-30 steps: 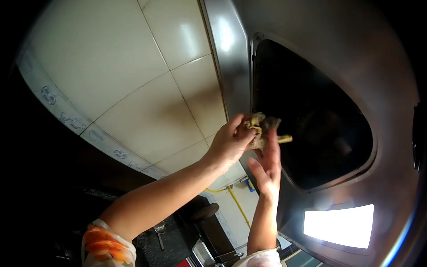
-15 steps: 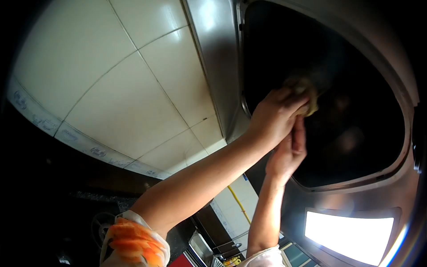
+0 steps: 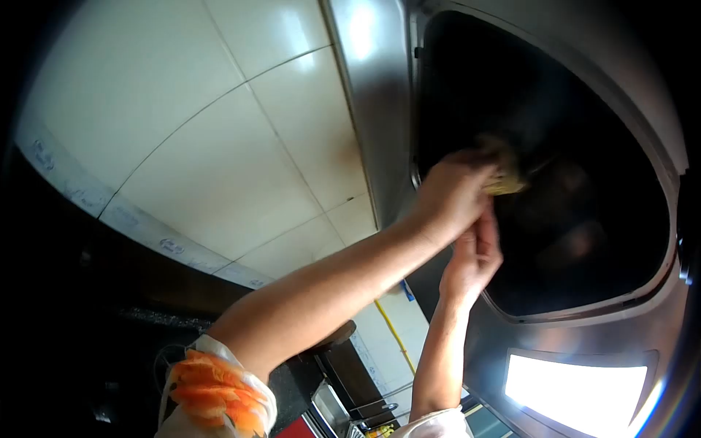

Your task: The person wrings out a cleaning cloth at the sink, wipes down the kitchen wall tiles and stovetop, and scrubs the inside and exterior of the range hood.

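Observation:
A crumpled yellowish-brown cloth point(image 3: 506, 175) is pressed to the dark glossy panel point(image 3: 591, 204) of a metal hood, its outline blurred by motion. My left hand point(image 3: 454, 191) reaches in from the lower left, fingers closed on the cloth. Just below it is my right hand point(image 3: 473, 259), its fingers bent and close together, their tips near the lower edge of the cloth. What those fingertips hold, if anything, is hidden behind my left hand. Faint reflections show in the panel to the right of the cloth.
A bright lit lamp point(image 3: 577, 390) sits in the metal hood point(image 3: 485, 350) below the panel. Cream wall tiles point(image 3: 241, 168) fill the left. A yellow pipe point(image 3: 394, 332) runs down the far wall, above a metal sink point(image 3: 332, 409). A dark counter point(image 3: 292, 387) lies below my left arm.
Both hands have moved up and right from beside the panel's left edge onto its dark surface, with the cloth. My right hand's spread fingers have drawn together. The view has shifted slightly.

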Available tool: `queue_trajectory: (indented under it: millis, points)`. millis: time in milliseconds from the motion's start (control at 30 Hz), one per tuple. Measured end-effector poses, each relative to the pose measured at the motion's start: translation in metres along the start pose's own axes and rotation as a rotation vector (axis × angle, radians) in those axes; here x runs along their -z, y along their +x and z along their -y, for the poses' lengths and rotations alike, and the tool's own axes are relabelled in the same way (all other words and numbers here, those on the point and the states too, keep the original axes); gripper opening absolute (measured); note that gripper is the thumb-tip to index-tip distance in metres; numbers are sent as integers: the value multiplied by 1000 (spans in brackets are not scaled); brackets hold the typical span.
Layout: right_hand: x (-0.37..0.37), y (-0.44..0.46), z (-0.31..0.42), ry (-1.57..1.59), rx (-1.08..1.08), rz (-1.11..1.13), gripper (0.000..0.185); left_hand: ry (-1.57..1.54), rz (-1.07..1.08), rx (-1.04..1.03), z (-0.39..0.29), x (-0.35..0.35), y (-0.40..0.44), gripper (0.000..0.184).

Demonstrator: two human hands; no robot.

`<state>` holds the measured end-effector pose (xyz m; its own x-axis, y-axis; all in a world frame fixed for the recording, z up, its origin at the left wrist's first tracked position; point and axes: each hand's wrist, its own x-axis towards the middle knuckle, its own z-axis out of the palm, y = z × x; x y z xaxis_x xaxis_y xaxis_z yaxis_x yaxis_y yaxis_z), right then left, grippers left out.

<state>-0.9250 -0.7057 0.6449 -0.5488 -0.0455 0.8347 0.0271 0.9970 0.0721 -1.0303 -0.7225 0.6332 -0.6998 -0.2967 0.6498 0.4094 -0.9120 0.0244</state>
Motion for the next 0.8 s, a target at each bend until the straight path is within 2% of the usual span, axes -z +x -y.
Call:
queue_trajectory:
  millis: [33,100,133,233,267,300,367,400,467,533,600,633,700,733,800]
  points:
    - [3,-9,-6,2,-150,126,51,55,155,243,12,10,-9,28]
    - [5,-26,-4,122,-311,271,59,-176,-23,454,36,22,-16,26]
    - [10,-36,3,61,-279,273,63,-181,-25,468,40,27,-10,28]
    - [32,-70,20,-83,-197,263,64,48,-318,-119,21,9,32,34]
    - [41,-84,23,-115,-215,320,66,-94,-415,-301,22,-12,48,39]
    - [48,-97,27,-152,-230,374,67,-156,-374,-409,15,-20,61,44]
    - [56,-118,43,-223,-309,537,70,-279,-247,-306,10,-29,65,44]
    - [59,-123,47,-222,-326,601,72,-282,-252,-295,9,-31,59,44]
    - [64,-130,48,-231,-341,685,73,-286,-217,-99,5,-33,40,43]
    - [70,-134,48,-246,-352,717,73,-246,-323,-140,19,-62,2,44]
    - [70,-135,47,-277,-404,660,73,-224,-111,-11,36,-68,-28,45]
    - [70,-135,47,-280,-396,655,73,-228,-110,-20,53,-73,-38,45]
    - [74,-132,47,-284,-394,635,73,134,308,-100,73,-79,-46,40]
    - [75,-129,46,-281,-391,639,73,138,306,-101,75,-82,-43,40]
    - [80,-128,48,-223,-376,551,73,-340,91,414,58,-73,-27,34]
